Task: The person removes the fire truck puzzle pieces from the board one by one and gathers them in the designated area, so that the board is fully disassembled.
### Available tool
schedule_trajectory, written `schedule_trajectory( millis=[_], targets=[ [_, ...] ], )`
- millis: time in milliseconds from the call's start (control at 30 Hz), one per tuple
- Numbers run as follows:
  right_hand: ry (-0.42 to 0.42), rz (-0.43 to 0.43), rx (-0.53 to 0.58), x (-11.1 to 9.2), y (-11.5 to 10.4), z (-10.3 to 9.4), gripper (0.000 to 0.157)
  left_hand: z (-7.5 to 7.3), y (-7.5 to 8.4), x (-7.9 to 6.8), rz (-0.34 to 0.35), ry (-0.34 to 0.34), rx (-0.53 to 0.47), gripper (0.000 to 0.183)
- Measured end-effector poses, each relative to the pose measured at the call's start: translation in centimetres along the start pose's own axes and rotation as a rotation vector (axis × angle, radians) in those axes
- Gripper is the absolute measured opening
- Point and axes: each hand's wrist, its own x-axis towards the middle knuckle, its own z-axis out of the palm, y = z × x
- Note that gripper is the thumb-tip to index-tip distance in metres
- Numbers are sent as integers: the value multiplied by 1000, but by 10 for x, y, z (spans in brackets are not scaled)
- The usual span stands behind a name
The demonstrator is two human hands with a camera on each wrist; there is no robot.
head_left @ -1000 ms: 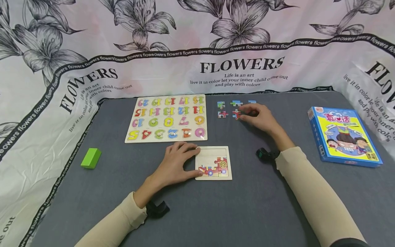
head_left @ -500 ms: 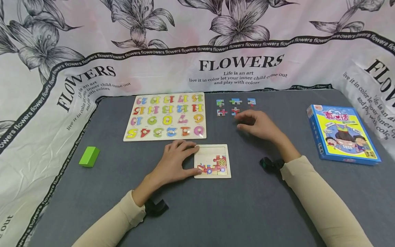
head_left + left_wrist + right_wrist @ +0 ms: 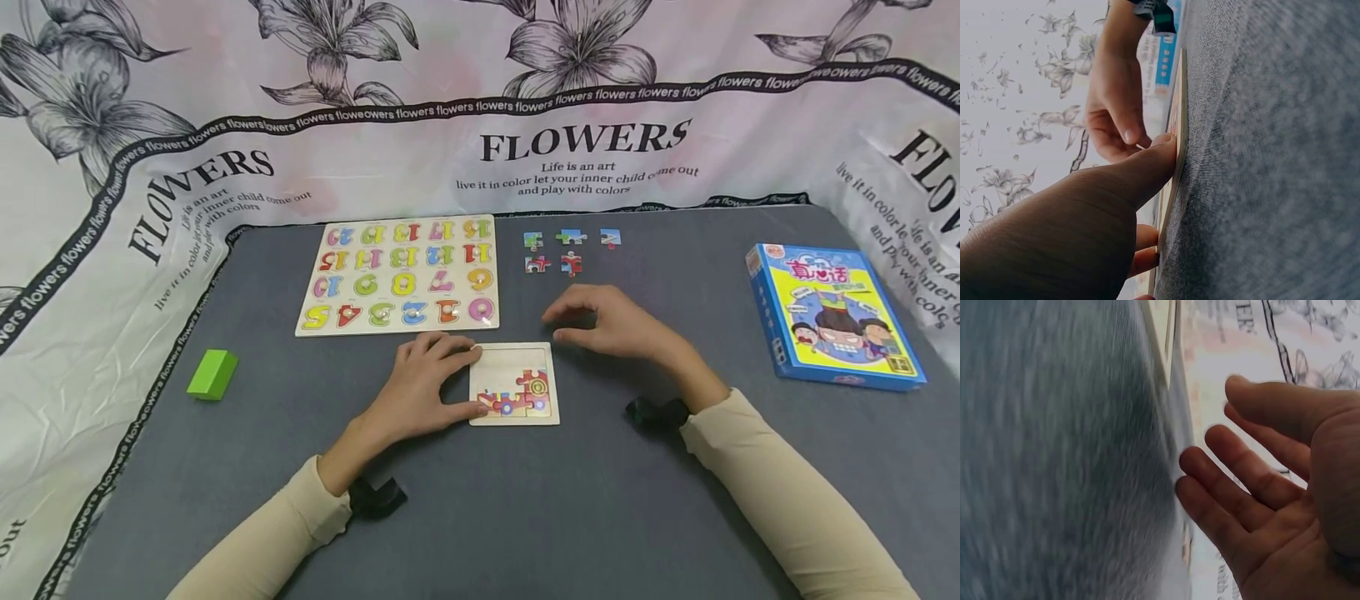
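A small wooden jigsaw tray point(image 3: 513, 354) lies on the grey cloth, with a few joined pieces point(image 3: 523, 398) of a red vehicle picture along its bottom and right side. My left hand point(image 3: 423, 382) holds the tray's left side, thumb at the near corner and fingers at the far one. The thumb point(image 3: 1154, 162) presses over the edge in the left wrist view. My right hand point(image 3: 611, 321) hovers off the tray's far right corner, fingers loosely bent; the right wrist view shows nothing in this hand point(image 3: 1266, 487). Several loose jigsaw pieces point(image 3: 572, 237) lie in two rows beyond it.
A number board point(image 3: 397, 325) lies behind the tray to the left. The green block point(image 3: 213, 375) sits at far left, and a blue and yellow box point(image 3: 836, 317) at the right. A flower-printed sheet point(image 3: 585, 183) rises behind the table.
My right hand has drawn back from the loose pieces, leftward and nearer to the tray. The loose pieces stay in their rows. My left hand keeps its place on the tray.
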Motion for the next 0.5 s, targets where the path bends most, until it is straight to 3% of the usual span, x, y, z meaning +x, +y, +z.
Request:
schedule_trajectory(
  millis=[133, 267, 500],
  targets=[
    [-113, -51, -18, 1, -12, 6, 19, 0, -1, 1, -7, 0, 9, 77],
    [-205, -58, -55, 1, -23, 13, 24, 0, -1, 1, -11, -3, 16, 76],
    [-273, -60, -124, -2, -29, 21, 33, 1, 0, 1, -11, 0, 15, 76]
  ],
)
